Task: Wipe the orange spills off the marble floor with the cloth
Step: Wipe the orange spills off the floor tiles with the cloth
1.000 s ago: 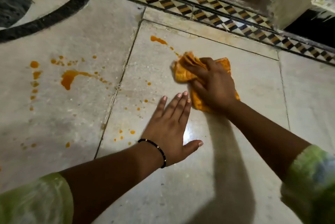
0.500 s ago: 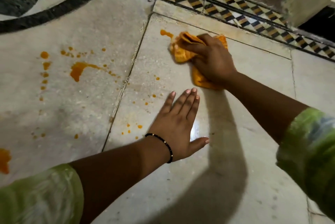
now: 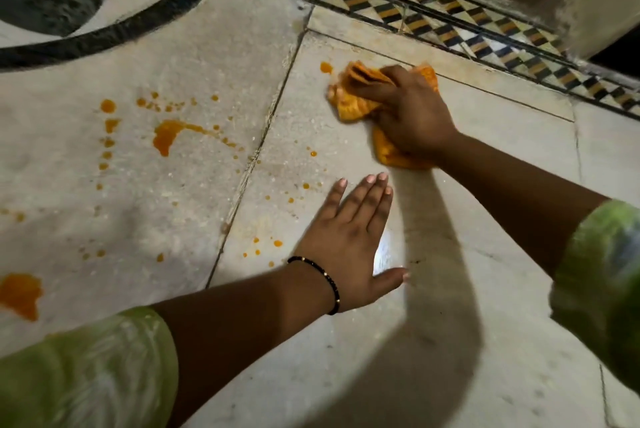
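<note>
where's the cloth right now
In the head view the cloth is up right of centre on the marble floor, under the right hand, just right of an orange spot and below the patterned border.

Orange cloth [image 3: 356,104]; orange spills [image 3: 166,137] on the pale grey marble floor [image 3: 450,341]; black, white and yellow diamond-patterned border [image 3: 398,8] at upper right; green sleeves [image 3: 86,372]; black bracelet [image 3: 322,275].
</note>
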Tool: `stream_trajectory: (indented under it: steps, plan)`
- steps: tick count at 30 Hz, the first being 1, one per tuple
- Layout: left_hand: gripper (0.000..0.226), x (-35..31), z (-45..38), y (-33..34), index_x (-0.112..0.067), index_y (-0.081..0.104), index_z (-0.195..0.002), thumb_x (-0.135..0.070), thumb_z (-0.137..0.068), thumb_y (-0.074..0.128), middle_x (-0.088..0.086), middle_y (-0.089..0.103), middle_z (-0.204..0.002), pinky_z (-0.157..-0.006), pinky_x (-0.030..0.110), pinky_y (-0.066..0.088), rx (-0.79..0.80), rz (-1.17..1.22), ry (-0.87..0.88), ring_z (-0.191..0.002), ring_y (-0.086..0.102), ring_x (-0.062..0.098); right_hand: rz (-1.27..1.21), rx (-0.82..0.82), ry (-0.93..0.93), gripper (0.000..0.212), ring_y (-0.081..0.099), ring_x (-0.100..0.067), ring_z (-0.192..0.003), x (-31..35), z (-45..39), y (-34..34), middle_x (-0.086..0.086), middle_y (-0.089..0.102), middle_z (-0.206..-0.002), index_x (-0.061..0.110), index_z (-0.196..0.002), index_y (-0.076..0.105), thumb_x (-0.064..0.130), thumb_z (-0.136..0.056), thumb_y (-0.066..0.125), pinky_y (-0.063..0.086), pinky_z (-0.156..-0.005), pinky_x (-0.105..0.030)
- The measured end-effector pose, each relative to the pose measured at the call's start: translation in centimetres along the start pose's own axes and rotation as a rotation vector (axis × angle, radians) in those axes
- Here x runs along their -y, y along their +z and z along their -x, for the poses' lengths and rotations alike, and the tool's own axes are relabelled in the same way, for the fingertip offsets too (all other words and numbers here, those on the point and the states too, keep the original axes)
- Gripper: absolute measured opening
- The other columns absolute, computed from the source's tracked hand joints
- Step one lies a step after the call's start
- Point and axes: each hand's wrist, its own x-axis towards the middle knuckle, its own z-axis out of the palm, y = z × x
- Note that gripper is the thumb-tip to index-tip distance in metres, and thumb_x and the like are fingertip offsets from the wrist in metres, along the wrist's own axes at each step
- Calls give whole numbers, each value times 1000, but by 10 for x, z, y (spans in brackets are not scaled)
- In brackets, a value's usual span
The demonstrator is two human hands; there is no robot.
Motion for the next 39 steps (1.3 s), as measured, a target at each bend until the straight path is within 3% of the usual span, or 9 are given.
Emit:
stream_trajectory:
  steps: [3,7,11,15,20,24,29,34,39]
  plan:
    - [97,-1,0,2,-4,-4,-150,-72,-84,17,13,-10,-158,-116,50,-6,0,4,-2,-145,-15,24,-48,-31,69,43,42,-36,-119,-23,28,-7,-12,41,-139,38,-134,49,22,-94,50,40,-90,-47]
    - [99,0,0,0,-5,-2,-150,-73,-84,23,13,-9,-159,-116,50,-5,-5,3,-3,-145,-12,24,62,0,332,43,39,-38,-125,-19,-36,-3,-11,30,-147,48,-136,40,31,-97,46,42,-97,-50]
    - [99,2,-2,-3,-5,2,-151,-73,-83,25,12,-6,-159,-117,48,-3,14,4,14,-146,-10,24,67,177,156,47,23,-39,-136,12,-84,-3,-10,18,-154,54,-137,34,28,-99,41,33,-103,-56]
    - [98,2,-1,-1,-5,0,-150,-73,-83,20,12,-9,-159,-117,48,-4,21,1,7,-146,-13,22,61,261,-95,52,27,-35,-131,-2,-36,-13,-8,21,-152,59,-132,34,22,-96,46,30,-102,-58]
    - [99,0,-1,-3,-4,-3,-150,-74,-84,22,13,-10,-159,-117,48,-7,24,-1,0,-145,-14,23,179,227,227,59,23,-41,-134,-33,-36,-20,-9,17,-155,59,-137,28,23,-95,50,33,-99,-59]
    - [99,0,-2,-6,-4,1,-150,-73,-83,25,13,-8,-159,-117,47,-7,38,-11,4,-146,-10,24,118,173,131,49,21,-40,-137,21,-57,-8,-7,19,-155,56,-136,34,28,-97,44,23,-105,-60]
    - [97,1,-4,-8,-6,0,-150,-74,-84,23,10,-3,-160,-117,48,-6,79,-61,-2,-146,-8,23,-49,127,118,52,36,-37,-128,21,38,-8,-12,34,-146,48,-132,47,30,-83,43,40,-95,-50]
    - [93,10,3,-18,-6,-7,-149,-71,-87,18,11,-11,-159,-116,43,-10,124,-111,51,-146,-11,24,-71,-9,520,54,50,-40,-112,4,134,-11,-16,39,-135,43,-137,44,25,-88,55,48,-87,-50]
    - [94,49,77,-52,-10,-3,-150,-74,-83,12,7,-7,-160,-116,40,-11,-2,-56,8,-146,-9,20,4,-60,580,60,54,-43,-97,87,211,1,-18,47,-123,37,-136,47,30,-76,52,50,-75,-47]
